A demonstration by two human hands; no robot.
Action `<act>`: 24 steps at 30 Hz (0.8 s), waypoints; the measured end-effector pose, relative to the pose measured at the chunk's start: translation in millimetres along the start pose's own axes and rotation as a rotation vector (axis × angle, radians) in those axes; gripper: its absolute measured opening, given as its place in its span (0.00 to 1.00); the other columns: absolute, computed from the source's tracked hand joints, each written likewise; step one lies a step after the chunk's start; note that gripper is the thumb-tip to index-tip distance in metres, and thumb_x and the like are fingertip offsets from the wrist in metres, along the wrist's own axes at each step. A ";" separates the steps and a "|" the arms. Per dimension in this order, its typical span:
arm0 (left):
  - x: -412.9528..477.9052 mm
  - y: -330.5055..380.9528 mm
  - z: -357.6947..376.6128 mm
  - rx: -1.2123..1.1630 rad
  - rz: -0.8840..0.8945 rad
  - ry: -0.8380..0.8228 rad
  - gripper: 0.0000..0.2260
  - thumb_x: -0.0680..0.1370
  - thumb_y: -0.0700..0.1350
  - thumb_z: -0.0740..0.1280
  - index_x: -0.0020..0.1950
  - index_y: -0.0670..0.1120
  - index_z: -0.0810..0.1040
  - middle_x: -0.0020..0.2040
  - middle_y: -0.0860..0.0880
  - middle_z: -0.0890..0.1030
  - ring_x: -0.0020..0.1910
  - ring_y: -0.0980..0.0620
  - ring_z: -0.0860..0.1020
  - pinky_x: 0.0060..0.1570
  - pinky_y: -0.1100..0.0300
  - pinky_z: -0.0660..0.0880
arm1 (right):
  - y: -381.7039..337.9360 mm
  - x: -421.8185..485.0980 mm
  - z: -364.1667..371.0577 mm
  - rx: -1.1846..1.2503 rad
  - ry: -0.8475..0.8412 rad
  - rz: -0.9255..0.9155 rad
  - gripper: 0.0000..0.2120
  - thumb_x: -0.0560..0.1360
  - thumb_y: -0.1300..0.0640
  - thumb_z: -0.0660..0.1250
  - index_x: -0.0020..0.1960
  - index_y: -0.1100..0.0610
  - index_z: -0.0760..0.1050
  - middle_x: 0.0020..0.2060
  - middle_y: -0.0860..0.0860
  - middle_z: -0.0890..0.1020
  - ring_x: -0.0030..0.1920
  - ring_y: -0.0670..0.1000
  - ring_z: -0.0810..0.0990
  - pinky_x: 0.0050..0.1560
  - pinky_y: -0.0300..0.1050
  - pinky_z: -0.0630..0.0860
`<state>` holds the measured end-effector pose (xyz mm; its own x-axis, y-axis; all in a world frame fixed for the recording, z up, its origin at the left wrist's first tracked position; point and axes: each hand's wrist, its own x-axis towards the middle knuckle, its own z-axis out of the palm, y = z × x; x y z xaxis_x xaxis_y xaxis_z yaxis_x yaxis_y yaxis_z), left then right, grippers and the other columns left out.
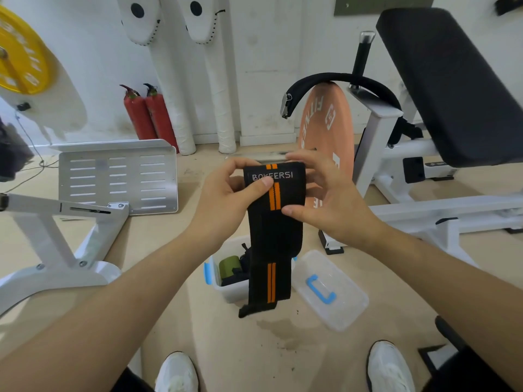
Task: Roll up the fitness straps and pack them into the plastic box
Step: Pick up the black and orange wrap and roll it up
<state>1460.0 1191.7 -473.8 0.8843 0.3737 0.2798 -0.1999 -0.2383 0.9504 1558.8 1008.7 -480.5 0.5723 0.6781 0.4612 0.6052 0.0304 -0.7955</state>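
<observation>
Holding the black-and-orange wrist strap (276,241) up by its labelled top end, both hands on it. Left hand (226,193) pinches the top left corner, thumb flat on the white-lettered label (278,175). Right hand (328,202) grips the right edge, thumb on the front, fingers curled behind. The rest hangs straight down, unrolled, its tail dangling over the open plastic box (229,291) on the floor near my feet. The box holds a green roll (229,268) and some dark straps (236,280); its lid (339,304) lies just right of it.

Step in hand, by my reckoning: starting the roll from the top.
- Turn the label end over tight; a loose core would likely spring open in the box.
- Keep the edges square so the orange stripes stack turn on turn.
- Let the hanging weight hold tension while the thumbs feed.
- Finish compact enough to sit beside the green roll.
</observation>
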 end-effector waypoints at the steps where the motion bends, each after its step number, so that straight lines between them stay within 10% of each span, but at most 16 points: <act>1: -0.6 1.2 0.4 -0.038 -0.030 0.009 0.11 0.78 0.44 0.73 0.59 0.46 0.77 0.46 0.46 0.87 0.46 0.49 0.87 0.45 0.57 0.83 | 0.6 -1.3 2.6 -0.012 -0.011 -0.020 0.34 0.69 0.64 0.79 0.70 0.51 0.70 0.63 0.48 0.75 0.63 0.50 0.78 0.58 0.50 0.82; 16: -3.7 1.2 -8.4 0.248 0.286 -0.283 0.26 0.70 0.36 0.80 0.65 0.52 0.78 0.69 0.52 0.71 0.65 0.53 0.78 0.58 0.60 0.80 | -6.5 5.9 -2.1 0.638 0.042 0.320 0.24 0.67 0.65 0.74 0.62 0.56 0.78 0.61 0.66 0.78 0.57 0.61 0.83 0.52 0.51 0.82; 24: 0.7 -2.6 -14.7 0.516 0.504 -0.196 0.27 0.69 0.39 0.81 0.66 0.51 0.80 0.64 0.51 0.76 0.62 0.56 0.76 0.54 0.62 0.80 | -6.5 7.1 1.9 0.759 -0.021 0.442 0.23 0.72 0.63 0.70 0.66 0.56 0.76 0.54 0.57 0.84 0.54 0.57 0.84 0.53 0.50 0.83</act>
<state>1455.0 1205.7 -474.1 0.8065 -0.0475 0.5893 -0.4206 -0.7465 0.5155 1557.9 1014.7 -472.9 0.6524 0.7564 0.0478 -0.2052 0.2370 -0.9496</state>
